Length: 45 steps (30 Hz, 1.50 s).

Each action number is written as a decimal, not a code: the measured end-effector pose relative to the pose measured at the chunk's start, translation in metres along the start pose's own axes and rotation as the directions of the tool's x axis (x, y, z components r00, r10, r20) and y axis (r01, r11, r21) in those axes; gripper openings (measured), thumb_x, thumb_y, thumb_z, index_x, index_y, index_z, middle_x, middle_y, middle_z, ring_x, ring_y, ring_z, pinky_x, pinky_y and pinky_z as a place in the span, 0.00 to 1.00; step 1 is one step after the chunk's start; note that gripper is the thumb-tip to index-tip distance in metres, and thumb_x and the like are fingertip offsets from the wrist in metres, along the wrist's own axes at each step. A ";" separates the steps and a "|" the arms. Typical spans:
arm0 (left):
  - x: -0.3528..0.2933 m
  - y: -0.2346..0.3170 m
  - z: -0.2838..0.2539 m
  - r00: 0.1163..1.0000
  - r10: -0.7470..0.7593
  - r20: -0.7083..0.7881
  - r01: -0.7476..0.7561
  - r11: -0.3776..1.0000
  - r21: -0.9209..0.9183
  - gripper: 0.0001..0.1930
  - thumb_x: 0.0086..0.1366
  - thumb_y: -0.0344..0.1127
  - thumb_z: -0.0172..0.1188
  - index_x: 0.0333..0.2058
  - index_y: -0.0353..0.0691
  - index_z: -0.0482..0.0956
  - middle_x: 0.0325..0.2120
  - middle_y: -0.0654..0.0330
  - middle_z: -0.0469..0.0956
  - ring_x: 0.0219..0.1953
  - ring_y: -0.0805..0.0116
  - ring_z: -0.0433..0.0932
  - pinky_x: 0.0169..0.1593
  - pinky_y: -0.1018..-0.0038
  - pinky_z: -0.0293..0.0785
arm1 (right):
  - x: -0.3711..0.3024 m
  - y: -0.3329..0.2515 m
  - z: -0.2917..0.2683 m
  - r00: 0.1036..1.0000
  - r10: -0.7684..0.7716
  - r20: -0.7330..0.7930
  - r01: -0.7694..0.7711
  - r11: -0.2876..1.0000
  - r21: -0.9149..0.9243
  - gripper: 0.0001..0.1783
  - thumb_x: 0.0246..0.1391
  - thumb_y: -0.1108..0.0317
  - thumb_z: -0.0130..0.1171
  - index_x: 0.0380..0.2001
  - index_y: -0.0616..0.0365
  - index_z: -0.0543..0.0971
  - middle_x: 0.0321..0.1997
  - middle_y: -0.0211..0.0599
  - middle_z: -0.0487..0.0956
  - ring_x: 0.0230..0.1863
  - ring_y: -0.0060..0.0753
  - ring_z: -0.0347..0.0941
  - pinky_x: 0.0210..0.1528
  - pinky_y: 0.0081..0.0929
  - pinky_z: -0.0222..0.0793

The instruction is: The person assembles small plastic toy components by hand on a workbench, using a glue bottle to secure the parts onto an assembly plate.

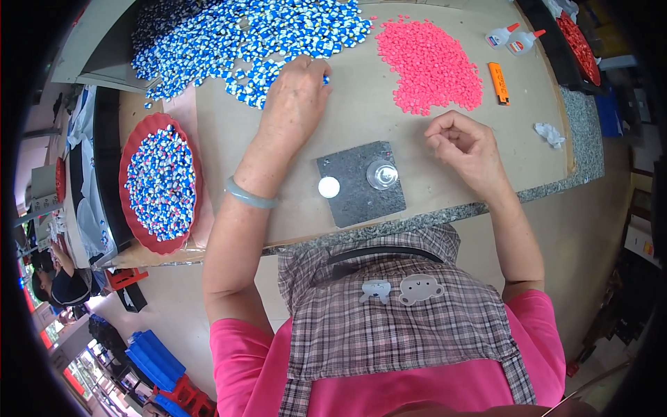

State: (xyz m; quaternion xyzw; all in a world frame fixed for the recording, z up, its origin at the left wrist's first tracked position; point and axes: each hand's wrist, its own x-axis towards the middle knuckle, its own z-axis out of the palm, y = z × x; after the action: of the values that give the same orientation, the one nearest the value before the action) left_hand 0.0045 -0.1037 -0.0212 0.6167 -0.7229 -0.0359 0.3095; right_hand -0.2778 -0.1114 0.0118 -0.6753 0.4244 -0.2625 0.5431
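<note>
My left hand (297,96), with a pale bangle (251,195) on its wrist, reaches to the near edge of a spread of small blue, white and yellowish pieces (278,35). Its fingers are bent down and drawn together among the pieces; a bit of blue shows by the fingertips. My right hand (467,148) hovers just below a heap of small pink pieces (431,66), fingers curled and thumb against the index finger; anything pinched there is hidden. Between the hands lies a dark square slab (351,201) bearing a small clear glass dish (381,175) and, on its left edge, a white disc (328,187).
At the left stands a red scalloped tray (129,163) full of blue, white and pink pieces. Two glue bottles (511,39) with red tips, an orange lighter (498,84) and crumpled tissue (550,135) lie at the right. The table has a speckled stone edge (458,214).
</note>
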 end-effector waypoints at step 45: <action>-0.086 0.079 -0.066 0.796 -0.366 0.482 0.580 0.231 -0.781 0.12 0.68 0.27 0.53 0.49 0.34 0.78 0.33 0.64 0.77 0.34 0.81 0.75 0.33 0.86 0.66 | -0.004 -0.031 0.021 0.910 0.150 0.388 -0.252 0.941 0.227 0.13 0.52 0.79 0.63 0.36 0.57 0.69 0.28 0.29 0.78 0.23 0.13 0.71 0.25 0.12 0.67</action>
State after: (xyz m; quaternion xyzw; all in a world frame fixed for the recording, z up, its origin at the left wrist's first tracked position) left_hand -0.0281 0.0150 0.0315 0.5288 -0.3864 -0.5735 0.4920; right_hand -0.2532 -0.0959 0.0360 -0.5836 0.3438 -0.1305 0.7240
